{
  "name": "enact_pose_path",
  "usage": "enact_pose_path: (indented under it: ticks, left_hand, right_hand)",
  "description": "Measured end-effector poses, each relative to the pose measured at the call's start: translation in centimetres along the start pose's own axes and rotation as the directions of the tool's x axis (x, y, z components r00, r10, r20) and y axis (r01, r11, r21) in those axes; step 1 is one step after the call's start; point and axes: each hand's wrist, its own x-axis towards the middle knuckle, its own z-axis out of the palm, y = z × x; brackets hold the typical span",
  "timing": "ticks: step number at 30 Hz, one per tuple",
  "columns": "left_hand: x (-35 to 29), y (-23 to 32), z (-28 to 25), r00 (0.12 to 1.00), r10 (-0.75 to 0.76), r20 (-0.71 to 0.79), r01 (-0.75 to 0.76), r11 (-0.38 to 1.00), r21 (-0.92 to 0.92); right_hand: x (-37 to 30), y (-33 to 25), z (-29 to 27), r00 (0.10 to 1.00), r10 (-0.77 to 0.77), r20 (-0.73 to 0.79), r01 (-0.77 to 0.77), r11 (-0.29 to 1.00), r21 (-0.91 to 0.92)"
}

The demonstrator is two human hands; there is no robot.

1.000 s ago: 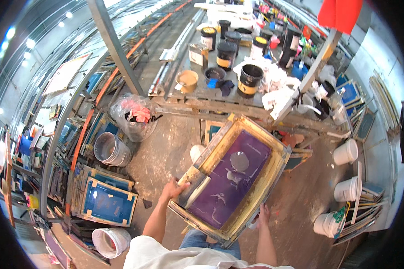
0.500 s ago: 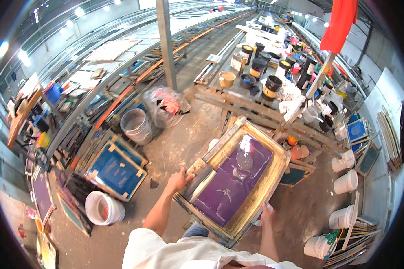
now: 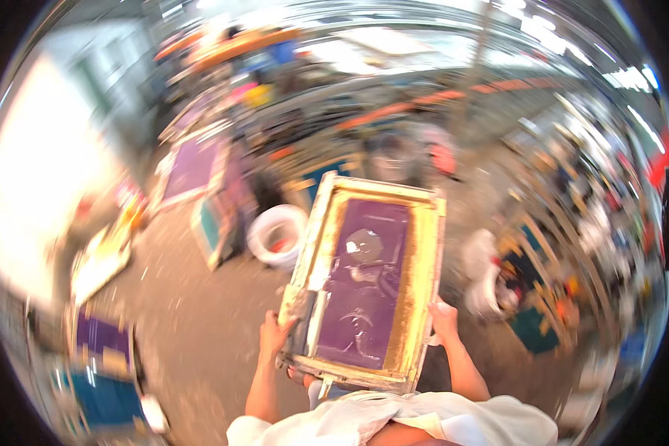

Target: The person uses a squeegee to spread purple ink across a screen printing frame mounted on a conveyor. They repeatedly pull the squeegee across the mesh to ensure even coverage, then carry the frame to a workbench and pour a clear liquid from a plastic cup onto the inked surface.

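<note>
In front of my body I carry a screen-printing frame (image 3: pixel 379 297), its pale, stained border set around a purple mesh. Wet, shiny patches lie on the mesh, and a light design shows in its lower half. My left hand (image 3: pixel 275 332) is closed round the near part of the left side, by a dark strip along the border. My right hand (image 3: pixel 443 323) grips the right side at about the same height. A bit of white, perhaps cloth or paper, shows under the right fingers. The undersides of both grips are hidden.
A white bucket (image 3: pixel 277 236) with something red inside stands just beyond the frame's left side. More screens, such as a purple one (image 3: pixel 192 169) and a teal one (image 3: pixel 104 401), lean at the left. Blurred wooden racks and a pale bucket (image 3: pixel 483 291) are at the right.
The view has swung left, so the room has slid rightward and is blurred. The frame stands more upright in the picture. Both hands have kept their hold on it.
</note>
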Motion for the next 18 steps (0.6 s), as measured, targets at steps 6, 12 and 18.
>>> enact_pose_path:
  ticks: [6, 12, 18]
  left_hand:
    - [-5.5, -20.6, -17.5, 0.908, -0.312, -0.281, 0.24, 0.935, -0.26]
    - [-7.7, -34.9, -27.2, 0.719, -0.493, -0.49, 0.311, 0.858, -0.408]
    - [2.9, -44.1, -42.0, 0.565, -0.54, -0.624, 0.363, 0.842, -0.4]
  right_hand:
    - [-3.6, -1.6, 28.1, 0.859, -0.075, 0.507, 0.073, 0.997, 0.024]
    - [-5.6, -4.7, 55.9, 0.673, -0.052, 0.738, 0.208, 0.971, -0.121]
    - [-6.5, -11.4, 85.2, 0.467, -0.061, 0.882, 0.151, 0.988, -0.011]
